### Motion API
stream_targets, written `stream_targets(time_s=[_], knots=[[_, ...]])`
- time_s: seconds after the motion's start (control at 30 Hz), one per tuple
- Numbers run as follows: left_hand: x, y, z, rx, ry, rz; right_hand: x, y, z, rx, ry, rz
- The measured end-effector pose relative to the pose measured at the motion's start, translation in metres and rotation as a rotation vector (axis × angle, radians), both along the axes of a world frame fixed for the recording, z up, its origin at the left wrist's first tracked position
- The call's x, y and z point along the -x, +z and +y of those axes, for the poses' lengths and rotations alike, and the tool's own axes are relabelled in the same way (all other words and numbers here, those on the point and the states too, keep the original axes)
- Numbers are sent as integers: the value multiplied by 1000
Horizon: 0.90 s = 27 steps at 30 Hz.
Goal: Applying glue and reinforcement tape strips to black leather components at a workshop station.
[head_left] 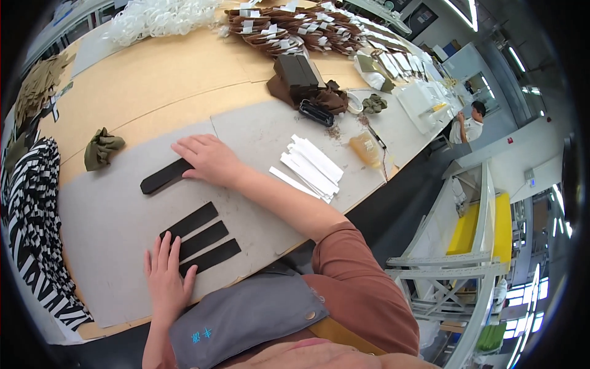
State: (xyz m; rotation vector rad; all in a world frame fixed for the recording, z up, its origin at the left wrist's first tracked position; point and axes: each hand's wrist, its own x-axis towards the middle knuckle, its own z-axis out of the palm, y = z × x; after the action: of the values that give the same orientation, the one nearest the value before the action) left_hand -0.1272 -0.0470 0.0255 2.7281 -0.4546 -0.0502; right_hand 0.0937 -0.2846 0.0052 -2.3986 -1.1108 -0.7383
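My right hand [212,161] reaches across to the far side of the grey board [117,246]. Its fingers lie flat over the right end of a long black strip [161,178], which has a pointed left end. Closer to me, three shorter black strips rest side by side, slanting: an upper strip [195,219], a middle strip [206,238] and a lower strip [215,255]. My left hand [166,273] is spread over their left ends, fingers stretched out and touching them. Neither hand grips anything; the covered strip ends are hidden.
White paper strips [310,169] lie to the right, beside a yellowish translucent block [365,150]. A crumpled olive cloth [102,149] sits far left. Striped black-and-white pieces [37,227] pile along the left edge. Dark blocks [298,77] and brown bundles [295,31] stand farther back. A person [468,126] sits far right.
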Motion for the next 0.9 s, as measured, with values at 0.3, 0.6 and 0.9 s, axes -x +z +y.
stream_targets(time_s=[0.3, 0.6, 0.9], knots=[[-1, -1, 4, 7, -5, -20, -18, -21, 1, 221, -241, 12], [-2, 1, 4, 15, 10, -8, -19, -17, -1, 111, 11, -232], [-2, 4, 0, 26, 1, -16, -16, -13, -2, 75, -4, -181]])
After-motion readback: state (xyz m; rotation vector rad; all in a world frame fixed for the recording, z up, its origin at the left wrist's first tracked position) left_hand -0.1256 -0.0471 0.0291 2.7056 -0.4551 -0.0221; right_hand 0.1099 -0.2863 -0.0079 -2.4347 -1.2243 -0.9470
